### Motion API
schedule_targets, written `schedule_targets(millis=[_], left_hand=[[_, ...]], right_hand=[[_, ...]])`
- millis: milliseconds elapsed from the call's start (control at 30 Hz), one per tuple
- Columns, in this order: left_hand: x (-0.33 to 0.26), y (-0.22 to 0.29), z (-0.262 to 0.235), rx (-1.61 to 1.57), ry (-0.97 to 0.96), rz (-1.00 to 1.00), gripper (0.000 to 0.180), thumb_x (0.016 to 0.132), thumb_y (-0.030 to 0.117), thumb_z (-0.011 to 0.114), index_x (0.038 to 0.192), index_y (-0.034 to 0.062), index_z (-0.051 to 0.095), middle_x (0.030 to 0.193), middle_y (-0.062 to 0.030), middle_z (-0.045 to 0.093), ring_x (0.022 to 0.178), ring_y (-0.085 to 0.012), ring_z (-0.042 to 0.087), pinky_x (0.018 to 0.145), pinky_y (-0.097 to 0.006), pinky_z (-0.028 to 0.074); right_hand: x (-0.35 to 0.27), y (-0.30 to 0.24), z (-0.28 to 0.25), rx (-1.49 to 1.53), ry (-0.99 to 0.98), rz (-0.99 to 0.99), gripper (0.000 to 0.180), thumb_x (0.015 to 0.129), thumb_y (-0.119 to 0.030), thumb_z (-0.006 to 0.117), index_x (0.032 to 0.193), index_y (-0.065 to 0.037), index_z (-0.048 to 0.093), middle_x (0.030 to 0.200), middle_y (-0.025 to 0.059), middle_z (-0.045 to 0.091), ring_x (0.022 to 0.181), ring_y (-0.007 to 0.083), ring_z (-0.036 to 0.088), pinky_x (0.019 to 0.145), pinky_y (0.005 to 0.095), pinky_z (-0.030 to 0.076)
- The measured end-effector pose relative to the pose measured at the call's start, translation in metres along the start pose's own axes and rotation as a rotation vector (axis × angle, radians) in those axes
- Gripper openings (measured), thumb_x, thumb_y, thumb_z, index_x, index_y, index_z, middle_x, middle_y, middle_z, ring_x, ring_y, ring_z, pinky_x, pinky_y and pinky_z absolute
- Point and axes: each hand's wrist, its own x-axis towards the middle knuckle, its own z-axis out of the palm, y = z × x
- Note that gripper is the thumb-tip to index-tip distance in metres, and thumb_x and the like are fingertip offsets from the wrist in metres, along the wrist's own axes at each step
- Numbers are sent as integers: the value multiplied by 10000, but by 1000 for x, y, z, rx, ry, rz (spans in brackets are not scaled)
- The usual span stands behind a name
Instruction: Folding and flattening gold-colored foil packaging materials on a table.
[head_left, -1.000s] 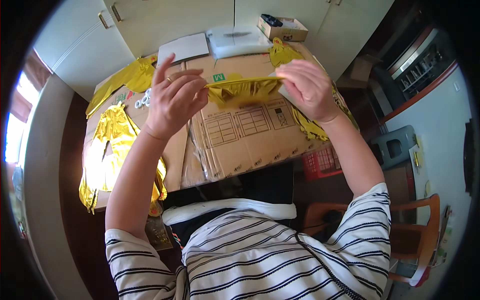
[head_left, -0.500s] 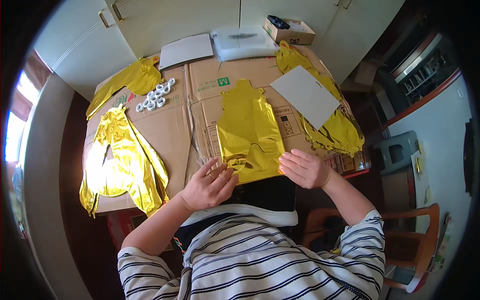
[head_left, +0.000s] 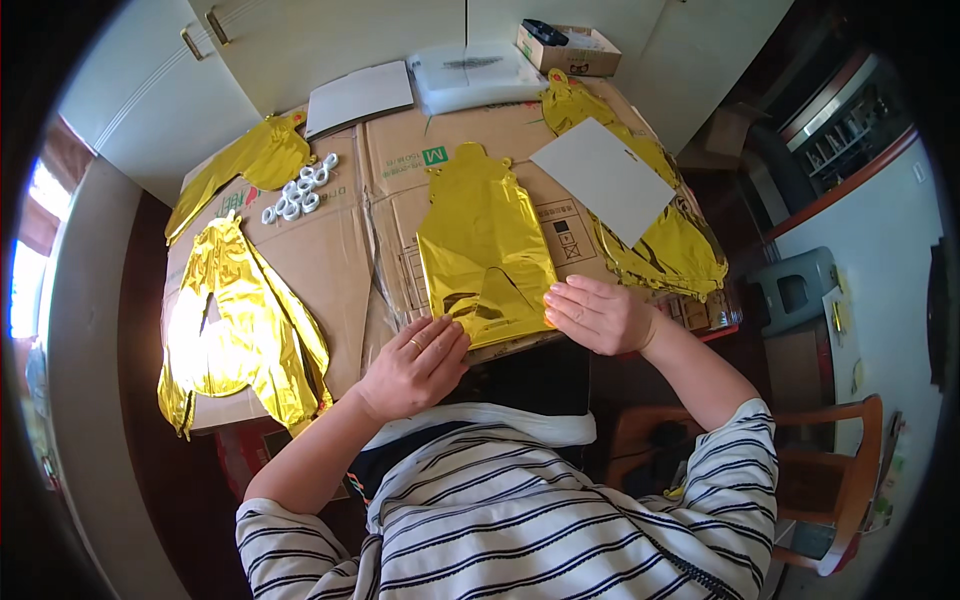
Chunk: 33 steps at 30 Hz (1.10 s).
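Observation:
In front of me a flat gold foil balloon (head_left: 490, 245) lies on cardboard, its narrow lobed end away from me and its wide edge near me. My left hand (head_left: 415, 368) is at the near left corner, fingers together over the foil, thumb hidden. At the near right corner my right hand (head_left: 602, 318) closes on the foil's edge; a small orange patch shows by its fingertips. To the left lies another shiny gold foil balloon (head_left: 270, 310), creased and glaring in the light. Farther back on the left is a third gold foil piece (head_left: 225, 175).
Several white rolls (head_left: 298, 190) sit in a cluster on the cardboard (head_left: 325, 240). A white sheet (head_left: 605, 180) covers part of more gold foil (head_left: 690, 255) at right. Behind are a stack of boards (head_left: 360, 98), a clear plastic pack (head_left: 475, 78) and a small box (head_left: 568, 52). A wooden chair (head_left: 845, 470) stands at right.
My left hand's fingers have come together and down onto the foil's near left corner. My right hand stays at the right corner. The whole view has shifted slightly.

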Motion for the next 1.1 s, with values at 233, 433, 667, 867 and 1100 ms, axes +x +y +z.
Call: schedule_targets(millis=[233,433,667,867,1100], left_hand=[[14,3,-1,82,5,-34,353,832,101,746,1150,-45,701,1160,-180,713,1065,-320,719,925,-433,586],[2,-1,7,92,28,-57,362,850,76,695,1184,-60,680,1169,-193,713,1047,-310,728,869,-405,595],[6,-3,7,94,101,-128,308,833,21,720,1133,-40,688,1104,-163,743,1003,-287,751,848,-378,603],[10,-5,4,103,137,-144,287,834,9,736,1115,-27,693,1080,-144,751,985,-261,756,831,-368,605],[8,-12,6,103,166,-140,261,837,13,730,1094,-22,695,1065,-135,755,976,-256,758,810,-358,611]], right_hand=[[7,5,-3,-16,19,64,203,882,-128,703,1063,-49,754,1119,100,760,1077,239,721,1047,412,538],[9,4,-12,97,51,329,336,911,-268,731,1166,-49,728,1215,126,733,1150,270,690,1072,442,496],[-34,56,-18,-175,-115,858,343,863,-256,744,1115,-23,731,1160,162,742,1093,319,688,1025,451,486],[-18,67,3,-207,-458,850,113,817,-145,691,873,-48,687,856,120,742,836,272,723,892,418,508],[-18,68,-13,-418,-241,899,99,842,-21,693,936,-44,710,813,125,728,744,256,723,718,384,567]])
